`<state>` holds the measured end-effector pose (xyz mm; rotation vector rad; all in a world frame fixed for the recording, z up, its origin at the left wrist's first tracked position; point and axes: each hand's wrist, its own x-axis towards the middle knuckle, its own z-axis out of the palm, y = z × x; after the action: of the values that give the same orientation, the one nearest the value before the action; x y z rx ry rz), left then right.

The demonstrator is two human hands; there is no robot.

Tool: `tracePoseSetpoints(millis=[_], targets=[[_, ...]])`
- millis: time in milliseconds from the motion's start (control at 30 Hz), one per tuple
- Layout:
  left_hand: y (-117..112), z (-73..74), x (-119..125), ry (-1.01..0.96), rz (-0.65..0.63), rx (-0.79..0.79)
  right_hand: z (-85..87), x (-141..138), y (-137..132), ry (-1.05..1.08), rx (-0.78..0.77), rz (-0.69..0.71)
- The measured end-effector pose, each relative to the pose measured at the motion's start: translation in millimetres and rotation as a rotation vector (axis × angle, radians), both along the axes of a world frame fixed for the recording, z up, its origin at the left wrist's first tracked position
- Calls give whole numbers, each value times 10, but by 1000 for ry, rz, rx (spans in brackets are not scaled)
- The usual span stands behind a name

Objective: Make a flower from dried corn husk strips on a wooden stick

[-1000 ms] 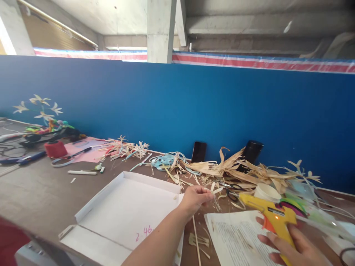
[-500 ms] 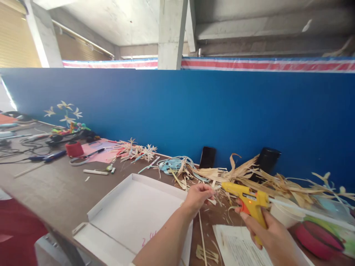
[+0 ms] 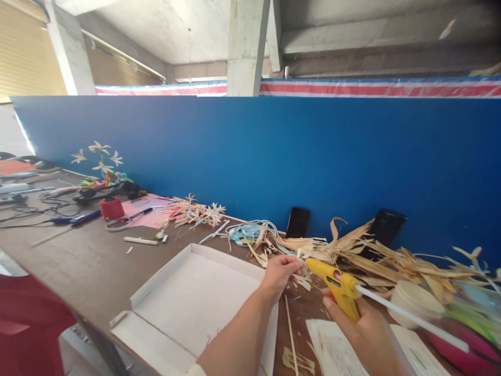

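Observation:
My right hand (image 3: pixel 358 326) is wrapped round the handle of a yellow hot glue gun (image 3: pixel 326 271). A long white glue stick (image 3: pixel 415 316) juts from the gun's rear. The nozzle points left and sits right beside the fingertips of my left hand (image 3: pixel 281 274). Thumb and forefinger of that hand are pinched together; whatever they hold is too small to make out. Behind and below both hands lie dried corn husks (image 3: pixel 352 245) and pale scraps. My left forearm passes over an open white cardboard box (image 3: pixel 195 297).
Against the blue partition (image 3: pixel 242 151) lean a phone (image 3: pixel 298 222) and a black object (image 3: pixel 387 227). Light blue cord (image 3: pixel 246 232), husk flowers (image 3: pixel 213 213) and red thread (image 3: pixel 111 208) lie leftward. At right are a white cup (image 3: pixel 417 303), printed paper (image 3: pixel 336 344) and a pink round container (image 3: pixel 465 344).
The glue gun has moved left and turned, bringing its nozzle up to my left fingertips. Its glue stick now slants down toward the lower right. The view has shifted slightly.

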<state>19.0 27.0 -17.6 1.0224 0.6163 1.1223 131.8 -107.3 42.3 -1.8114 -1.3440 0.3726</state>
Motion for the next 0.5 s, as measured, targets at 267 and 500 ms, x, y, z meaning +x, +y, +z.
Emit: tracePoseSetpoints(millis=[267,500], targets=[[37,-12,4,4,13,6,-46,2,65,-74,-22,8],[24,-10,7,10,15,10,-61,-15,43,-81,2,-44]])
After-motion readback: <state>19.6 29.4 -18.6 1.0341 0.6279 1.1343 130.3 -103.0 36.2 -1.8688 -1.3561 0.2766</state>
